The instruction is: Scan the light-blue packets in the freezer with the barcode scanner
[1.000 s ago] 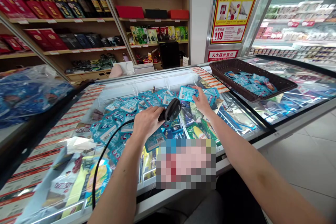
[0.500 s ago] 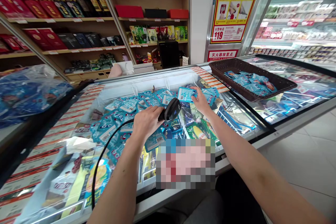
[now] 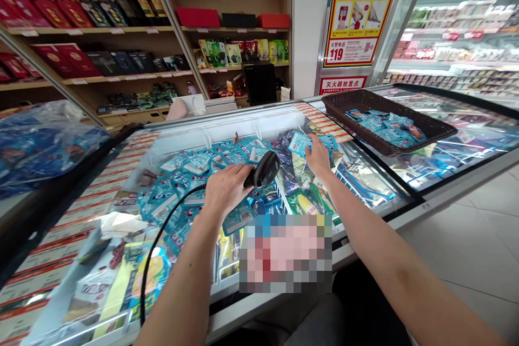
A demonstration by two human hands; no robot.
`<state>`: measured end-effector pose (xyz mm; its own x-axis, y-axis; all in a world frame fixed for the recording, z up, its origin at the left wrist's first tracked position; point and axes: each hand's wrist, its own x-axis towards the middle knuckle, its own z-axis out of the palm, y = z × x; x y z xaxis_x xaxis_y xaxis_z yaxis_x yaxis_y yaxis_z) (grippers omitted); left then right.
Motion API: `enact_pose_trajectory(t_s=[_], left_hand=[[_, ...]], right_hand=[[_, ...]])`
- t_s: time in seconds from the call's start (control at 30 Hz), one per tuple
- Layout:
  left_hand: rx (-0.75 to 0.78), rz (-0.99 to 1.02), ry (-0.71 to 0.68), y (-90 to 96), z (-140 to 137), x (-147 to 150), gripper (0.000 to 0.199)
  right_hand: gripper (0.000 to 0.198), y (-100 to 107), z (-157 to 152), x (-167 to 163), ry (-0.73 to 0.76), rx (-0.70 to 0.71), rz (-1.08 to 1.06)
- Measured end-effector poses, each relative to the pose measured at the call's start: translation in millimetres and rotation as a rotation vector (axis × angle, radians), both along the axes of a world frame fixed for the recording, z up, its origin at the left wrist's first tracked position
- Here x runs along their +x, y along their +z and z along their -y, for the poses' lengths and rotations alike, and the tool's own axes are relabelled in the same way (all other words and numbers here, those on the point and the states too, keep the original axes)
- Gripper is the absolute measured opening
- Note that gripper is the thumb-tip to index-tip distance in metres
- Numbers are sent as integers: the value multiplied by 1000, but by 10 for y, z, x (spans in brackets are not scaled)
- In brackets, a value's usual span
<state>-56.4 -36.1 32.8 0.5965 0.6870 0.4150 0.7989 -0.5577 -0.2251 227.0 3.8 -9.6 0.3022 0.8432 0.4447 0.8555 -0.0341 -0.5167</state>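
Note:
My left hand (image 3: 227, 188) is closed around the handle of a black barcode scanner (image 3: 265, 169), whose head points to the right over the freezer. A black cable (image 3: 152, 254) trails from it down past my left forearm. Farther right, my right hand (image 3: 318, 157) pinches a small blue packet (image 3: 299, 143) by its right end. Another blue packet (image 3: 329, 142) shows just behind that hand; I cannot tell whether the hand touches it. Many similar blue packets (image 3: 198, 162) lie heaped on the left, below and beyond the scanner.
A brown wicker basket (image 3: 389, 147) holding blue packets stands on the freezer's right part. At far left lies a clear plastic bag (image 3: 48, 140) with blue packets inside. White wire dividers (image 3: 284, 197) separate the freezer goods. Shelves (image 3: 239, 30) stand behind.
My right hand has moved a little to the right with the blue packet, which is now more tilted. My left hand and the scanner have stayed almost in place.

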Motion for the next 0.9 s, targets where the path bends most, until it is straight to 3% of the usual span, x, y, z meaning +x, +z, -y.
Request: enact_pose_trajectory(t_s=[0.2, 0.43, 0.63, 0.73, 0.9], left_hand=[[22, -1, -7, -18, -18, -15, 30], [30, 25, 7, 2, -10, -18, 30], [73, 102, 73, 23, -26, -91, 30], [113, 125, 108, 26, -39, -118, 29], [146, 134, 121, 26, -39, -123, 28]], right_hand=[[36, 9, 75, -1, -138, -6, 164], [26, 8, 132, -63, -1, -27, 307], [26, 26, 131, -49, -70, -17, 315], [33, 36, 126, -126, 65, 25, 284], [45, 26, 133, -338, 518, -24, 281]])
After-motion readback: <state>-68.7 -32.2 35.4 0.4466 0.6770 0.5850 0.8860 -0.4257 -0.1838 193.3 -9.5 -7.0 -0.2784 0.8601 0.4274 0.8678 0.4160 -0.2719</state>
